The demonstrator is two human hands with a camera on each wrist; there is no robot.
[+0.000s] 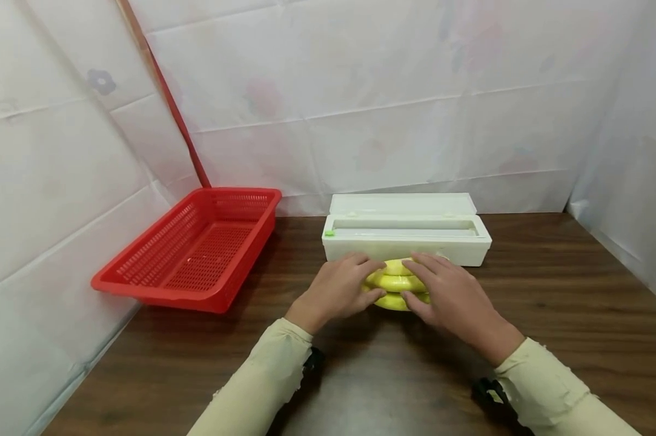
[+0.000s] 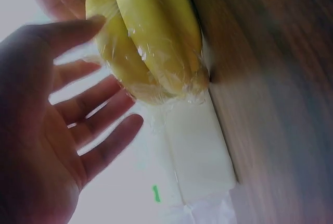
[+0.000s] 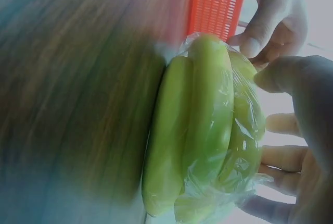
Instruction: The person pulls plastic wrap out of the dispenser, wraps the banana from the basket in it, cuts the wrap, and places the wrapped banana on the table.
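A bunch of yellow bananas lies on the table in front of the person, wrapped in clear plastic film. The left hand is at its left end, thumb and fingers spread, with the thumb tip at the film in the left wrist view. On the other side, the right hand has its fingertips along the top and right of the wrapped bunch. Loose, crinkled film bunches at the bananas' ends in both wrist views. Close behind the bananas stands a white cling film dispenser, its lid raised.
A red plastic basket with slotted sides sits at the left of the brown wooden table. A small green piece is at the dispenser's left end. White patterned sheeting hangs behind and along both sides.
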